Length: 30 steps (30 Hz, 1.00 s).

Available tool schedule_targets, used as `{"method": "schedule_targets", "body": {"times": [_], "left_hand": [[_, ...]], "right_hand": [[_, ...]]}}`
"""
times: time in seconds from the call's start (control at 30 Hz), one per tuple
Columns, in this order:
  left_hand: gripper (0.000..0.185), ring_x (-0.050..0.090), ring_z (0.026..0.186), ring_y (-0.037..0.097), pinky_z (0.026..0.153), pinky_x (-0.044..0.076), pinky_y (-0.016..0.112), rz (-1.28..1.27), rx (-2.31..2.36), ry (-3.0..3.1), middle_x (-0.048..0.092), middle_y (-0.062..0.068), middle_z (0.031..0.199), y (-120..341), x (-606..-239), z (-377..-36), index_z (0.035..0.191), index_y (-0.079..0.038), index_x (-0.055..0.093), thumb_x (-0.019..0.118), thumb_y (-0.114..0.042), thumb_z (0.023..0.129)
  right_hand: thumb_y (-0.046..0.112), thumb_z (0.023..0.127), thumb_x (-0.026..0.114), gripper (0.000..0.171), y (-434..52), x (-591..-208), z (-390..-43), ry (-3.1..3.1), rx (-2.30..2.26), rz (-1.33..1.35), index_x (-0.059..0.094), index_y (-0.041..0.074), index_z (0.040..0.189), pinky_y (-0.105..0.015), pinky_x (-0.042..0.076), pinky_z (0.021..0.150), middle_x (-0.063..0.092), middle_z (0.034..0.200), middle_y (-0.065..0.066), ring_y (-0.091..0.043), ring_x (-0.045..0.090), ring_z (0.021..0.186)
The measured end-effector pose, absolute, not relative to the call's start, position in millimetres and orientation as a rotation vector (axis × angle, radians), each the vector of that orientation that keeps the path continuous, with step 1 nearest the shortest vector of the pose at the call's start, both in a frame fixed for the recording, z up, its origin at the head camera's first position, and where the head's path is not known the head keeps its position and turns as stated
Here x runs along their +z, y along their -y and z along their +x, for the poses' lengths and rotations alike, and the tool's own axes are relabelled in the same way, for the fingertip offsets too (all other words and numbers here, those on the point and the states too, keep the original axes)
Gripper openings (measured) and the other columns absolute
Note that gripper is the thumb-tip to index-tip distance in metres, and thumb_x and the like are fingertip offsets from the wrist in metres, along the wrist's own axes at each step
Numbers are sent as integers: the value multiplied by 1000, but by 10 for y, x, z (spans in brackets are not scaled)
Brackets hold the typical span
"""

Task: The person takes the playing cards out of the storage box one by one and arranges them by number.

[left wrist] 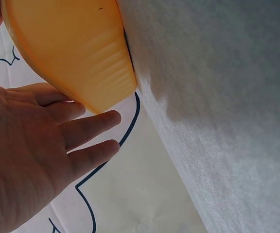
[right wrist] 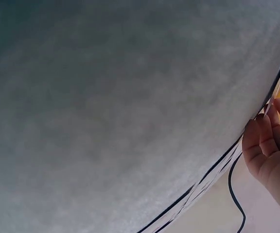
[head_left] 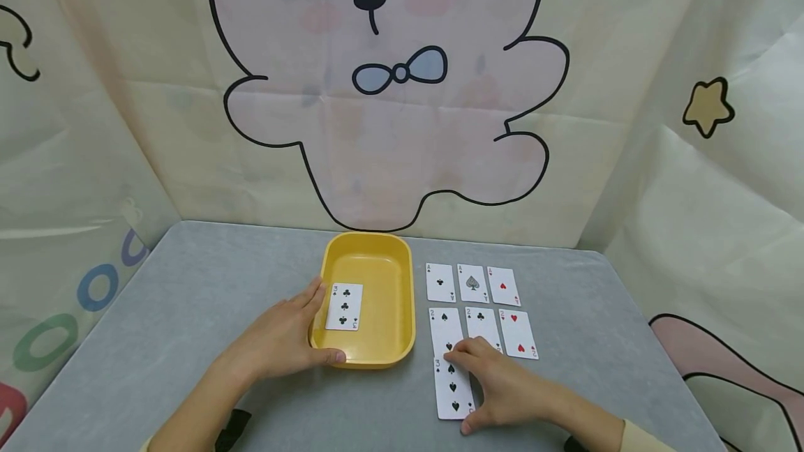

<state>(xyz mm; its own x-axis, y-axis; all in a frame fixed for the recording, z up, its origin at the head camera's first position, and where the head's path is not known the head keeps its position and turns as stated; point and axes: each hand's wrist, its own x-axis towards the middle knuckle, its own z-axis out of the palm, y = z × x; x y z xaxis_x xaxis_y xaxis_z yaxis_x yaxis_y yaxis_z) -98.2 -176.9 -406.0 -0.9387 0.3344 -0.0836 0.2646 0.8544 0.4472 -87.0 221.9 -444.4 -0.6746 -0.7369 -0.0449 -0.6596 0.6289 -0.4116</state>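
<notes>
My left hand (head_left: 285, 333) holds the near left corner of a yellow tray (head_left: 389, 347), thumb at the front rim and fingers along the left side. In the left wrist view the ring and little fingers stretch loosely beside the tray's outer wall (left wrist: 96, 63). A three of clubs card (head_left: 344, 307) lies face up in the tray. My right hand (head_left: 509, 386) pinches a three of spades card (head_left: 449, 400), fingertips at its top and thumb by its lower right corner. That card overlaps the bottom of the two of spades (head_left: 444, 323). Part of the two of clubs (head_left: 480, 319) is hidden behind the hand.
The two of hearts (head_left: 518, 333) lies at the row's right end. Behind stand the ace of clubs (head_left: 441, 288), ace of spades (head_left: 473, 283) and ace of hearts (head_left: 504, 288). Printed fabric (head_left: 615, 124) borders the grey tabletop (head_left: 239, 270) at the back and sides.
</notes>
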Motion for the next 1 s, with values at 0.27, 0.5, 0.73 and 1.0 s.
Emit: {"method": "schedule_targets", "body": {"times": [0.27,0.5,0.73,1.0], "left_hand": [[127,44,146,42,116,36,64,457,661,-2870,26,20,170,1773,-4077,-983,162,3,31,77,-77,76],[127,44,146,43,116,37,64,443,655,-2863,26,20,170,1763,-4064,-977,162,3,30,77,-77,76],[126,43,146,43,116,36,64,459,664,-2865,26,22,169,1764,-4039,-968,162,5,30,78,-76,76],[125,44,146,43,116,36,64,448,660,-2874,26,20,170,1763,-4064,-980,162,4,31,79,-75,76]], "right_hand": [[58,68,95,95,-2216,-4441,-844,-2638,-536,-1182,59,13,144,-28,51,97,52,133,7,-8,49,116],[63,69,92,97,-2227,-4445,-832,-2629,-509,-1243,58,14,146,-28,51,96,52,133,8,-7,48,115],[63,67,93,100,-2246,-4468,-854,-2643,-493,-1295,57,14,147,-29,51,95,51,133,9,-7,48,115],[50,75,93,82,-2250,-4286,-917,-2728,-502,-1231,61,12,141,-36,52,101,54,135,6,-12,54,120]]}}
